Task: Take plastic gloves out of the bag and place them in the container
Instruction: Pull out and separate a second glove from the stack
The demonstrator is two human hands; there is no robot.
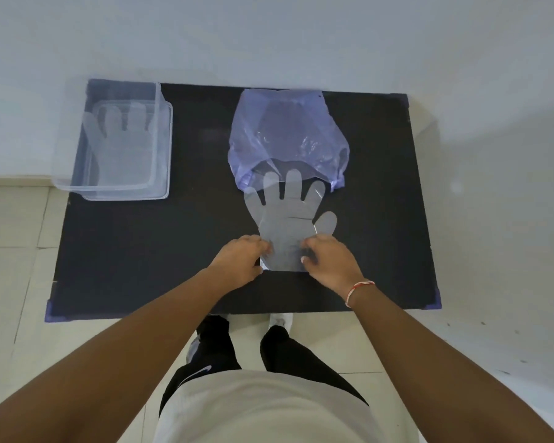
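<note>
Cuff first: we have the glove lying flat on the dark counter at the centre of the frame, its long axis running straight up the picture, cuff toward us and fingertips tucked just under the mouth of the purple bag above it. Our left hand pinches the cuff's left corner and our right hand pinches its right corner, fingers curled closed on the film, one hand on each side of the axis. The container sits well apart in the upper left of the frame, with another glove already flat inside. So we judge the carry runs up and to the left, the left hand being the nearer one to the container, once the fingertips slide clear of the bag.
</note>
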